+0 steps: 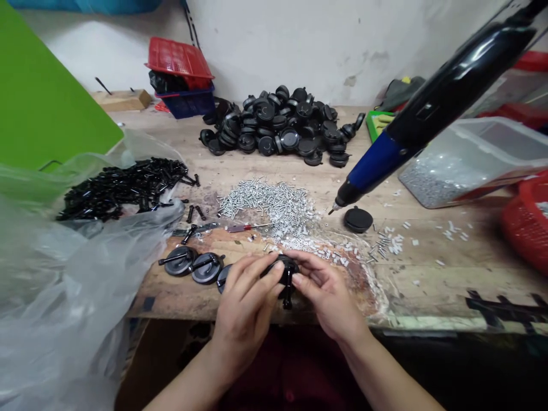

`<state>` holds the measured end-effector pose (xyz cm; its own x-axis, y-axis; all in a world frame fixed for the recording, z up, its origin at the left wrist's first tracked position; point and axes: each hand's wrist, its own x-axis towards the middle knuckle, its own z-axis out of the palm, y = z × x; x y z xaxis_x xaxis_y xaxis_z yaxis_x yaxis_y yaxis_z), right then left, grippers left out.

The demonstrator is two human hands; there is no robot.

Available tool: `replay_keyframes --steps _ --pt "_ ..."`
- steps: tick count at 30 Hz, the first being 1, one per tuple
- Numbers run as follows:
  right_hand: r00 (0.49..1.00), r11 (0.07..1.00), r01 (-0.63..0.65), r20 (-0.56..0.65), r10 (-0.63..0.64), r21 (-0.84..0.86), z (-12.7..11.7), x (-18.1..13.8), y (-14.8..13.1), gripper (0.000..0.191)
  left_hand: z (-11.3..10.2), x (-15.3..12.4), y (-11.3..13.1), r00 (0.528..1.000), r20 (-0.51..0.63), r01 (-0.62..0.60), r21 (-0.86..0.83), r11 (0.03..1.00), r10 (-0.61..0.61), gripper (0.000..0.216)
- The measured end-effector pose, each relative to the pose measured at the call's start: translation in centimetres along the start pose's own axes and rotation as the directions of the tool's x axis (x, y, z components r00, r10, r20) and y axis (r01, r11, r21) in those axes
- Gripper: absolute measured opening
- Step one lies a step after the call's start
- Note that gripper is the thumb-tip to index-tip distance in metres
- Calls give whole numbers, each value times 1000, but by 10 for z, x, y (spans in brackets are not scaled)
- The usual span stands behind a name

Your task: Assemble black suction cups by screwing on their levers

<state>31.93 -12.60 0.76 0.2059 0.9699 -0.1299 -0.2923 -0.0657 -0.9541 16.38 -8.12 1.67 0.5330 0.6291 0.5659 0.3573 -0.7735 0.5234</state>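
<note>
My left hand (246, 297) and my right hand (323, 291) meet at the near edge of the wooden bench (428, 274). Together they pinch a small round black plastic part (286, 273) with a black lever hanging down from it. Fingers of both hands are curled around it. Just left of my left hand lie two round black parts with levers (194, 264) and a third, half hidden by that hand. A pile of small silver screws (269, 202) lies just beyond my hands.
A hanging blue and black electric screwdriver (428, 108) points down at a lone black disc (358, 219). A heap of round black parts (282, 125) sits at the back. Black levers (124, 188) lie on a clear plastic bag at left. A clear tub (471, 165) stands at right.
</note>
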Motion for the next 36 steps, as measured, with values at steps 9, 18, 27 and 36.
replay_keyframes --steps 9,18,27,36 --pt "1000 1000 -19 -6 19 17 11 6 4 30 -7 -11 -11 993 99 76 -157 985 -61 47" --pt "1000 1000 -8 28 8 11 20 8 2 30 -11 -12 -12 994 25 108 -210 972 -106 42" --pt "999 1000 -2 38 1 15 15 5 5 30 -10 -14 -8 992 83 115 -214 970 -99 44" --pt "998 999 44 34 -44 -19 0 2 6 30 -13 -1 -3 985 169 58 -138 989 -35 36"
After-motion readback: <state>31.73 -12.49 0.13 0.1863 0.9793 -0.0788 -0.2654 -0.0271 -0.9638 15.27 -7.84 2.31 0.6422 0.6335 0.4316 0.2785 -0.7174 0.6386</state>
